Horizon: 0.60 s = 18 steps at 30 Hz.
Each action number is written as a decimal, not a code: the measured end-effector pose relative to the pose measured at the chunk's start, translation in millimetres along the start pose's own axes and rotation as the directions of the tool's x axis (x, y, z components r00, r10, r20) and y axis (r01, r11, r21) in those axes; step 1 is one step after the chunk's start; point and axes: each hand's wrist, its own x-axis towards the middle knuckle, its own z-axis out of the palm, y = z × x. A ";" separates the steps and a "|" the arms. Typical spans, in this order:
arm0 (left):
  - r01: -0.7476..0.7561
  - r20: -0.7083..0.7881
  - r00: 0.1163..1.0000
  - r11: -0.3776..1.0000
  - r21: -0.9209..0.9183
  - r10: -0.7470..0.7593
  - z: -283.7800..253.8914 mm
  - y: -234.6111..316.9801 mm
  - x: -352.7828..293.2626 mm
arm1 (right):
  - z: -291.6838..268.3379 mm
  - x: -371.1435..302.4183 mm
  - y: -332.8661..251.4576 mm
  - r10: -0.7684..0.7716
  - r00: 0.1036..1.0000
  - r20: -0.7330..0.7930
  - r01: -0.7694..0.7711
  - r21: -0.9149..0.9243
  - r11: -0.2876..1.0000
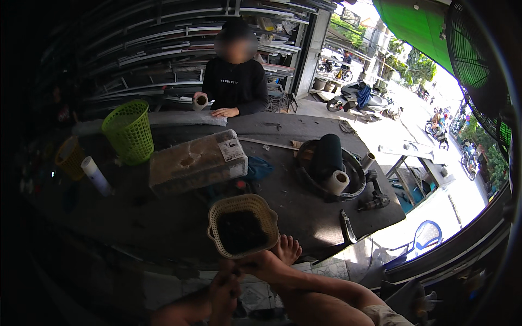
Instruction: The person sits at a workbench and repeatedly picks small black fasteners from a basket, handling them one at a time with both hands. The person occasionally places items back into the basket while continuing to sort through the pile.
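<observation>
A cream plastic basket [213, 208] with a heap of small dark pieces [242, 231] inside stands at the near edge of the table. Just below its near rim, my right hand [262, 266] reaches in from the right with its fingers drawn together. My left hand [225, 285] is close beside it, lower and in shadow, its fingers also closed. Whatever the fingers hold is too small and dark to name. My bare foot [287, 250] rests on the table edge, to the right of the basket.
A wrapped carton [198, 160], a green basket [128, 133] and a white roll [97, 176] lie beyond. To the right are a black tub [362, 176] with rolls, a cordless drill [375, 195] and a utility knife [348, 227]. Across the table a person [235, 81] holds a roll.
</observation>
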 end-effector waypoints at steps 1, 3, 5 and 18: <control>-0.001 -0.003 1.000 1.000 0.008 0.001 0.7 0.6 -0.1 | -0.3 -0.1 0.6 -0.027 1.000 -0.002 0.028 0.021 0.999; -0.018 0.012 1.000 1.000 0.003 0.018 2.8 1.5 -0.9 | -1.2 -0.2 0.7 -0.034 0.999 0.008 0.034 0.018 0.999; -0.013 0.001 1.000 1.000 0.022 0.013 5.1 2.3 -2.4 | -1.9 -0.8 -0.4 0.001 1.000 0.018 -0.001 0.012 1.000; -0.058 -0.084 0.993 0.968 0.246 0.081 7.3 5.7 -6.0 | 3.1 0.7 -0.8 -0.036 0.999 0.019 0.036 0.001 0.999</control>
